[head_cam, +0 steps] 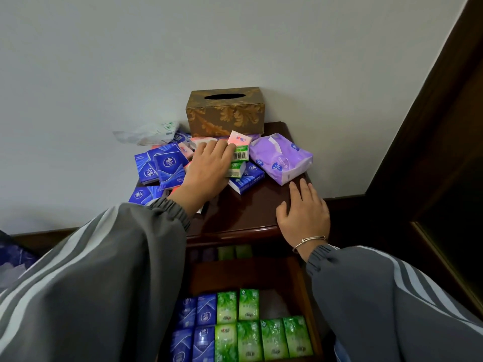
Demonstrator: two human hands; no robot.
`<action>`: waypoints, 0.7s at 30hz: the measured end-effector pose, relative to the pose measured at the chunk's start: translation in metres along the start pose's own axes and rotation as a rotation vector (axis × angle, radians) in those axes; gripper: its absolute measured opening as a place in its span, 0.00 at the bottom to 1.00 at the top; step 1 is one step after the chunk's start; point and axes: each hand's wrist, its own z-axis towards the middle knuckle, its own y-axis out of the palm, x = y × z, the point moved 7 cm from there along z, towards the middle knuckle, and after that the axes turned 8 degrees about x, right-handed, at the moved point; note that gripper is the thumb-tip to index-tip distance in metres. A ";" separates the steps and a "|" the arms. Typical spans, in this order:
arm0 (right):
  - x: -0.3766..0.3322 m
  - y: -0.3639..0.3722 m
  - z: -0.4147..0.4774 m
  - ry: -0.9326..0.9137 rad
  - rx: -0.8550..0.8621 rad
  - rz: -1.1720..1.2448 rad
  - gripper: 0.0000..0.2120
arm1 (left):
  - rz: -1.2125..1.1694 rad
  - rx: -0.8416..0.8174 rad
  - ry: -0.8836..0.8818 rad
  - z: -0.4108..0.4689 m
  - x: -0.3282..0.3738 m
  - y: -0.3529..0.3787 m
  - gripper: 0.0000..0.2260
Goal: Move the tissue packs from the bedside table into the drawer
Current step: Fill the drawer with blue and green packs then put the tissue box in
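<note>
A heap of small tissue packs lies on the dark wooden bedside table (pixel 251 207): blue packs (pixel 170 168) at the left, pink ones (pixel 239 138) and green ones (pixel 239 155) in the middle. My left hand (pixel 209 168) rests on the heap with its fingers on a green pack; whether it grips it I cannot tell. My right hand (pixel 304 212) lies flat on the table's front right, fingers apart, holding nothing. Below, the open drawer (pixel 300 278) holds rows of blue packs (pixel 196 327) and green packs (pixel 261 333).
A brown patterned tissue box (pixel 226 113) stands at the back against the wall. A large purple tissue bag (pixel 281 158) lies at the right of the heap. A crumpled clear wrapper (pixel 146 133) sits at the back left. Dark wooden furniture (pixel 431 126) rises at the right.
</note>
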 end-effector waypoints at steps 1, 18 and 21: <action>0.000 0.000 0.000 0.000 0.005 0.002 0.27 | -0.022 0.052 -0.006 -0.002 -0.002 -0.007 0.26; -0.006 -0.003 -0.001 -0.027 0.017 -0.028 0.23 | -1.780 0.535 -1.527 -0.216 -0.101 0.010 0.14; -0.003 -0.010 0.003 0.043 0.073 0.040 0.19 | -1.882 0.521 -1.595 -0.225 -0.103 0.025 0.15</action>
